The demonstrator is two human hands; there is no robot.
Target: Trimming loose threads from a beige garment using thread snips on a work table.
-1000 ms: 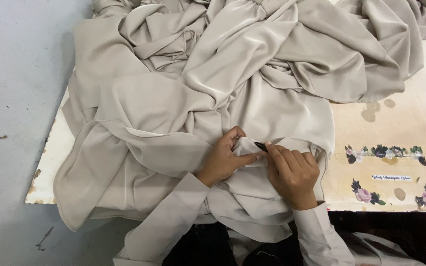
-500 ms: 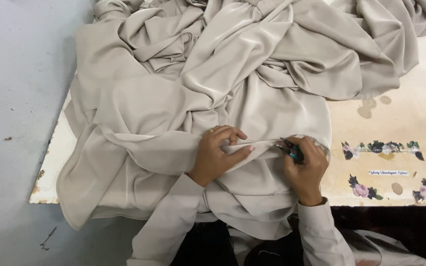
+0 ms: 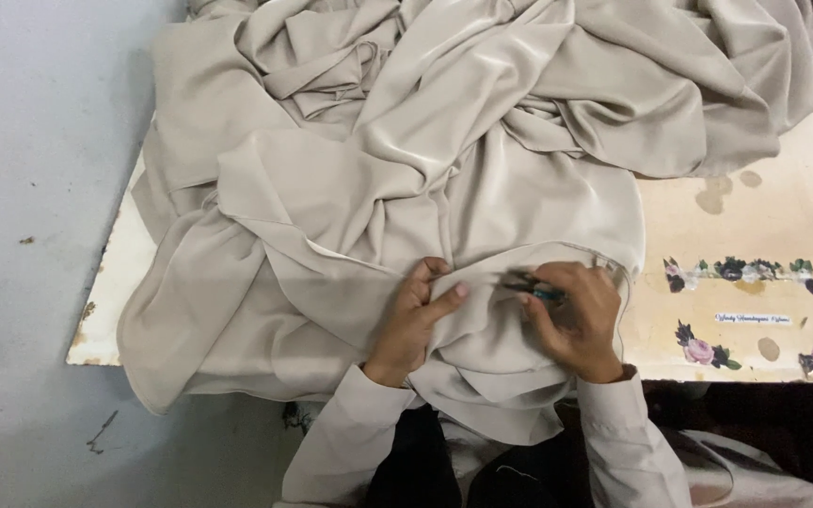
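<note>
I see the big heap of beige fabric (image 3: 406, 188) piled over most of the cream counter (image 3: 755, 226), its near hem hanging off the counter's front edge toward the person. My left hand (image 3: 416, 315) pinches a fold of that fabric near the hem, thumb stretched out to the right. Just beside it my right hand (image 3: 571, 315) is clenched around a small teal-handled thread snipper (image 3: 531, 287), tips against the cloth, with flower stickers (image 3: 741, 273) farther right on the counter.

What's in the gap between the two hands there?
Only a fold of the beige fabric lies between the left hand and the right hand, which holds a small tool, in the head view.
</note>
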